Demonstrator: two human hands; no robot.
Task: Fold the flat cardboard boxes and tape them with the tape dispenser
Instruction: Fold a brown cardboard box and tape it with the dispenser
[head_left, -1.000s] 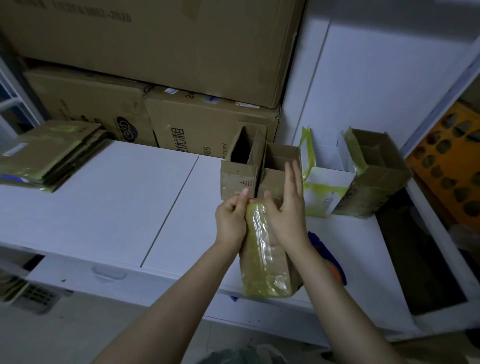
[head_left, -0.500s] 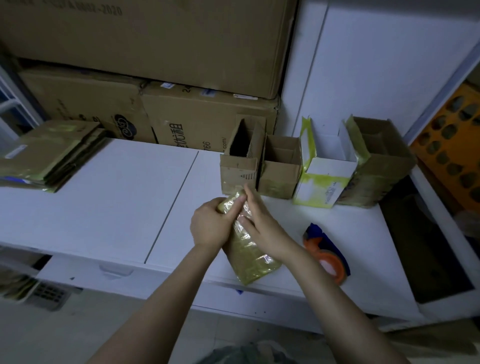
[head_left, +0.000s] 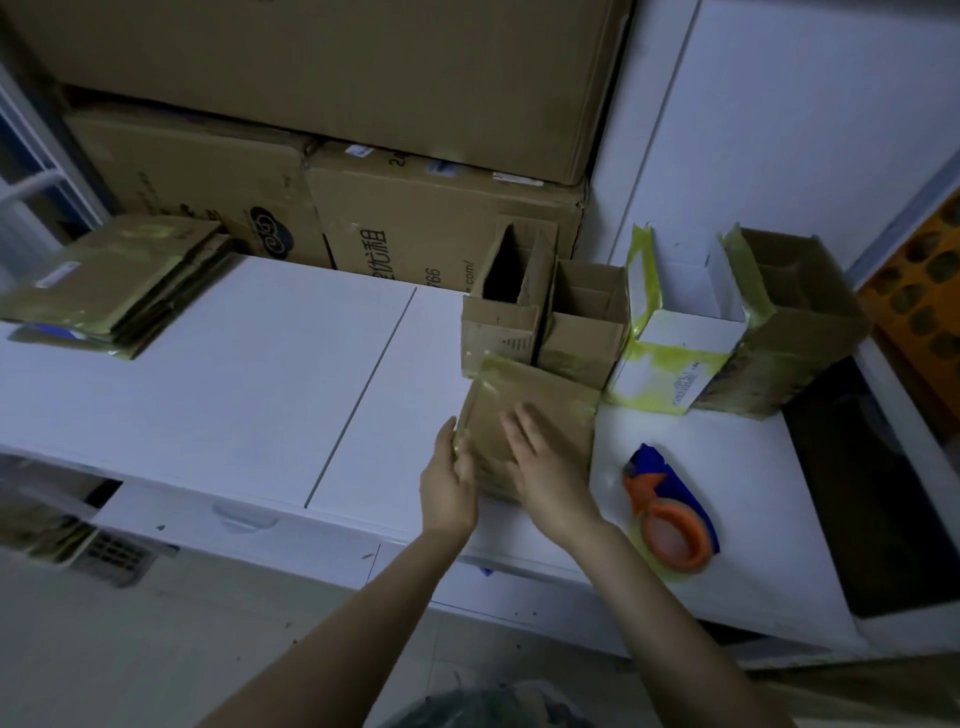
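White table (head_left: 260, 389) below stacked cartons (head_left: 322, 67) is carrying everything. A second ago both hands were holding the taped box (head_left: 556, 405) upright in the air. Now it is lying broad face up, just in front of the row of folded boxes (head_left: 587, 332). The right hand (head_left: 550, 473) is pressing flat on it, fingers straight and released. The left hand (head_left: 449, 488) is resting loose fingers against its left edge, grasping nothing. The tape dispenser (head_left: 670, 525) is sitting untouched nearby, so this box is probably finishing, while flat boxes (head_left: 114, 280) are waiting at left.

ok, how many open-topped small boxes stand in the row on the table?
4, left to right: first brown box, second brown box, white box, last brown box. None looks hidden.
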